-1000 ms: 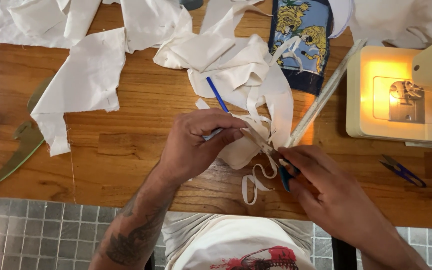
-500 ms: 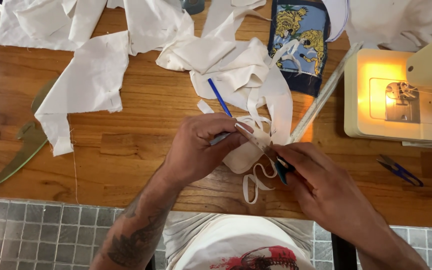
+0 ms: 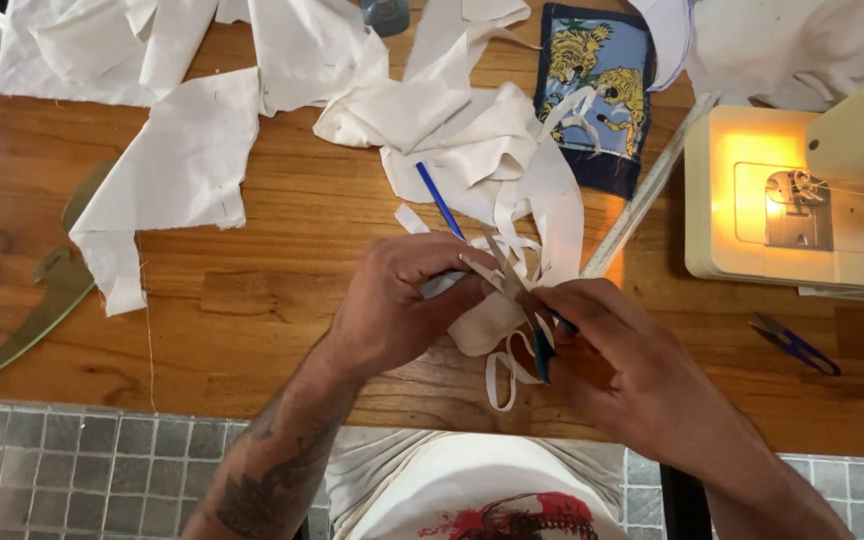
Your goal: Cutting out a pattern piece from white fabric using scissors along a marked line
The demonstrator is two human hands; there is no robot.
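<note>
Likely sewing workshop: sewing machine (image 3: pixel 802 205), fabric scraps (image 3: pixel 177 175), wooden table (image 3: pixel 282 300).

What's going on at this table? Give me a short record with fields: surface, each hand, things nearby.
Surface: wooden table
Left hand: pinches a narrow strip of white fabric
Right hand: holds small scissors, blades open at the strip
By the hands: blue pen, clear ruler
Right side: lit sewing machine, blue thread snips
Far side: white fabric scraps, tiger-print cloth
Left edge: curved ruler
</note>
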